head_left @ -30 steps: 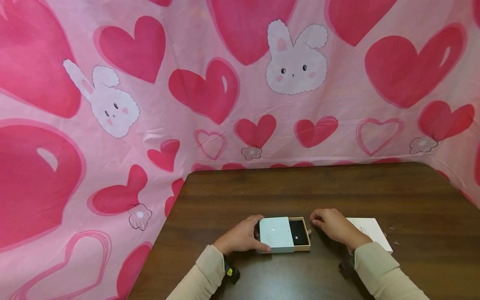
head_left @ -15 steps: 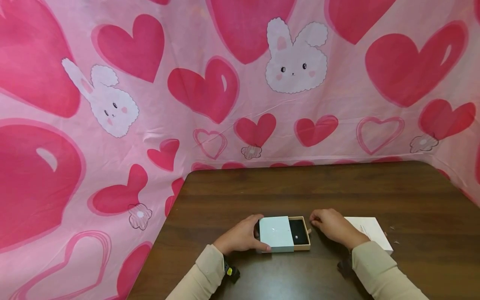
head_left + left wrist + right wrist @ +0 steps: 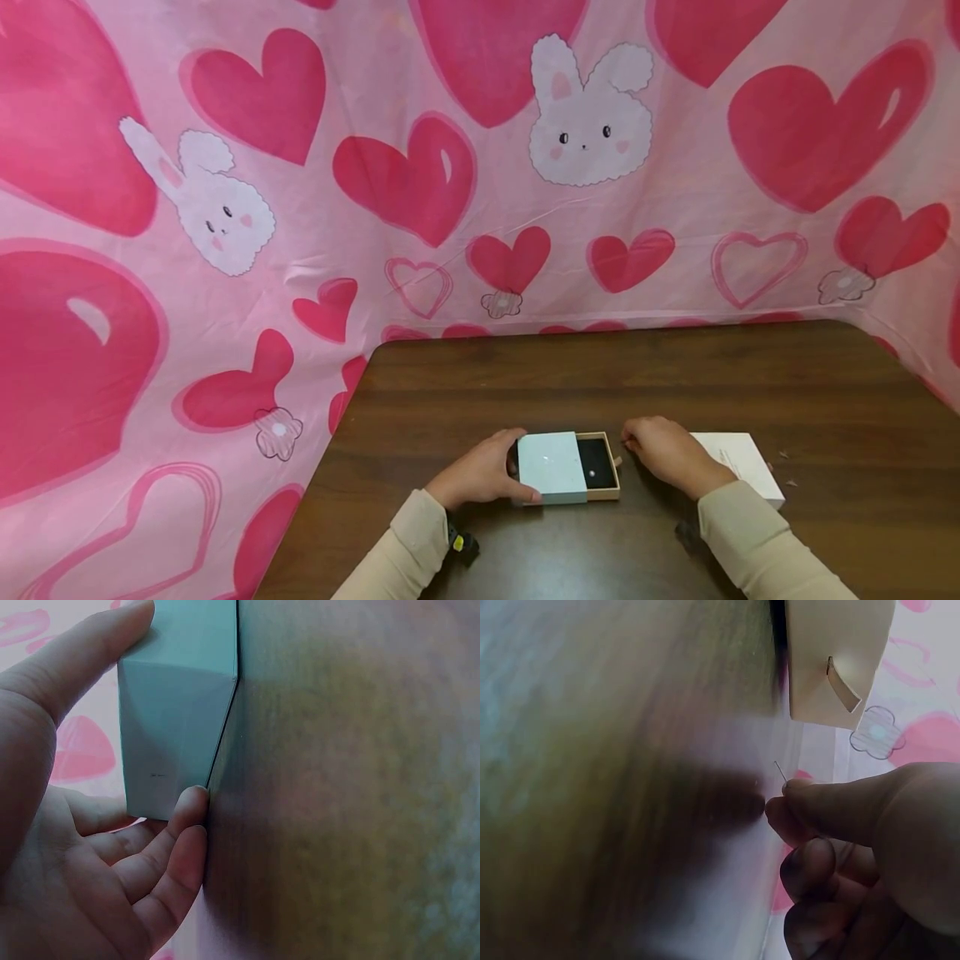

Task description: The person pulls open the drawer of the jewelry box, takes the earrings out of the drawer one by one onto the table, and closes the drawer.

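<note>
My left hand (image 3: 480,473) grips the left end of a pale blue jewelry box sleeve (image 3: 551,468) on the table, thumb along the near side. A tan drawer (image 3: 615,483) sticks out of the sleeve's right end. Inside lies a black pad (image 3: 596,457) bearing one small shiny stud (image 3: 592,473). Just right of the drawer, my right hand (image 3: 671,454) hovers low over the table. In the right wrist view its thumb and forefinger pinch a thin metal pin (image 3: 781,772), like an earring post. Whatever sits at the pin's other end is hidden by the fingers.
A ribbon pull tab (image 3: 844,688) juts from the drawer's front. Partly behind my right forearm lies a flat white box (image 3: 746,468) with small print. Tiny clear bits (image 3: 792,483) lie to its right. A heart-patterned pink cloth (image 3: 585,208) hangs beyond the wooden table (image 3: 600,375).
My right forearm has shifted slightly to the left, while the hand stays beside the drawer. The left hand and box hold still.
</note>
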`<state>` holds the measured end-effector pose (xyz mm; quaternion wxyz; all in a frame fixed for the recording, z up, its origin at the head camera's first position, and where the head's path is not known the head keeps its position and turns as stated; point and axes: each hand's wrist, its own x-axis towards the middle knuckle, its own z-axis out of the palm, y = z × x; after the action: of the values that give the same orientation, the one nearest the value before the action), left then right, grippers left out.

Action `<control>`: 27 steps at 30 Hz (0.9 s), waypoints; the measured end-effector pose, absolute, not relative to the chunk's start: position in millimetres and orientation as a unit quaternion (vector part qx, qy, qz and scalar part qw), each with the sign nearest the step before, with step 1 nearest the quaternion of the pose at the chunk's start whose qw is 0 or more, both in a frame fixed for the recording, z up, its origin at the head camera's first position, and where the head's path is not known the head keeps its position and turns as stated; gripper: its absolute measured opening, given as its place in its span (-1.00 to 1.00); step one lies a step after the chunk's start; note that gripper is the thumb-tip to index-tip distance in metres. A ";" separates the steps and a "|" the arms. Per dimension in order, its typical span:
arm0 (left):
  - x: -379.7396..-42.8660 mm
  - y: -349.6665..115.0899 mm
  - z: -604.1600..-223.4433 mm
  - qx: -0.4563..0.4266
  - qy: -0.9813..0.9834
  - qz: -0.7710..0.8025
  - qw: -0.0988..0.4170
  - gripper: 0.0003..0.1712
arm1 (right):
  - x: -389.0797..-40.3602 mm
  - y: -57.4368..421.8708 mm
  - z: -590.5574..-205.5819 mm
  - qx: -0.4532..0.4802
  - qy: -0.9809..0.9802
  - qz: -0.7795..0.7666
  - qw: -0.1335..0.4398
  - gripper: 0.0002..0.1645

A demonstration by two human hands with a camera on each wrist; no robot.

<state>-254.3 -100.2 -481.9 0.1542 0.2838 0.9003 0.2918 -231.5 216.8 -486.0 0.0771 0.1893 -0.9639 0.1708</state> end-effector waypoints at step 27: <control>-254.8 -99.7 -482.1 0.282 0.901 0.290 0.154 0.19 | -230.6 212.7 -481.6 0.162 -0.975 0.150 0.034 -0.90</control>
<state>-254.8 -99.7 -482.1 0.1542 0.2818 0.9014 0.2904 -230.6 212.7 -481.6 0.0342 0.1618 -0.9747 0.1503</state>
